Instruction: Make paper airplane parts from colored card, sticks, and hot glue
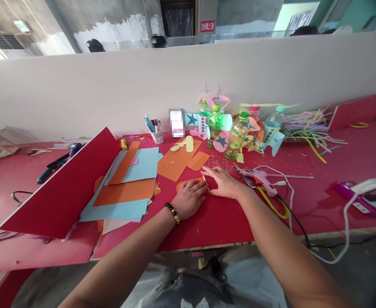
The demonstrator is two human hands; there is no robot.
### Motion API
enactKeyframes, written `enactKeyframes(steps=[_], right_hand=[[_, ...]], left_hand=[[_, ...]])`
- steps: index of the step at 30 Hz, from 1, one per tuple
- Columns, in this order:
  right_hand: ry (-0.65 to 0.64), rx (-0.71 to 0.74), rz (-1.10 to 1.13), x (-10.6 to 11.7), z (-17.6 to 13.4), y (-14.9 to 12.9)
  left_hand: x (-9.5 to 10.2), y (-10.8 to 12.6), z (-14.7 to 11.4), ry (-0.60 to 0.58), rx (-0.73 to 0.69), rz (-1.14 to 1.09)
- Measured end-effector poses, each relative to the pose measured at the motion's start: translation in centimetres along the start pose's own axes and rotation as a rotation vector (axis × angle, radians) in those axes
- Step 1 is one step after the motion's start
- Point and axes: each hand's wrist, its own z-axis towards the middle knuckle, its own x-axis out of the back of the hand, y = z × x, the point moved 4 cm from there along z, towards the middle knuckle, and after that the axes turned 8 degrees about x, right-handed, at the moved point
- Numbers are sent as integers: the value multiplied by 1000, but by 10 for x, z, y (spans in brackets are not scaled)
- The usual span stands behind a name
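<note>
My left hand (191, 197) lies flat, palm down, on a small orange paper piece (182, 185), most of which it covers. Close beside it, my right hand (222, 182) arches over the table, its fingertips and thumb at a thin pale stick (204, 176). That stick lies by the paper's right edge, near the left fingertips; I cannot make out exactly what it is. Just beyond the hands lie another orange paper piece (198, 161), a larger orange sheet (174, 164) and cream paper cut-outs (189, 144).
Blue sheets (142, 164) and orange strips lie left, beside a leaning red board (69, 188). Decorated plastic bottles (237, 137) stand behind the hands. A pink glue gun (261, 176) with cables lies right, near a purple power strip (361, 201). A pen cup (157, 136) stands at the back.
</note>
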Motion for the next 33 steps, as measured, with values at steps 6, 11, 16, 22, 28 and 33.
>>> enactKeyframes(steps=[6,11,16,22,28,33], right_hand=[[-10,8,-71,1,-7,-5],[-25,-14,-118,-2,-4,-3],[-19,-21,-151,-2,-2,-3],[-36,-8,-184,-3,0,-4],[-63,-43,-188,-3,2,-4],[-72,-41,-199,-2,2,-5]], left_hand=[[0,0,0,11,-2,-3],[-1,-1,0,20,-4,2],[-1,-1,0,16,-8,5],[-2,-1,0,18,-4,3],[-3,-1,-1,30,-8,2],[-3,-1,-2,40,-15,3]])
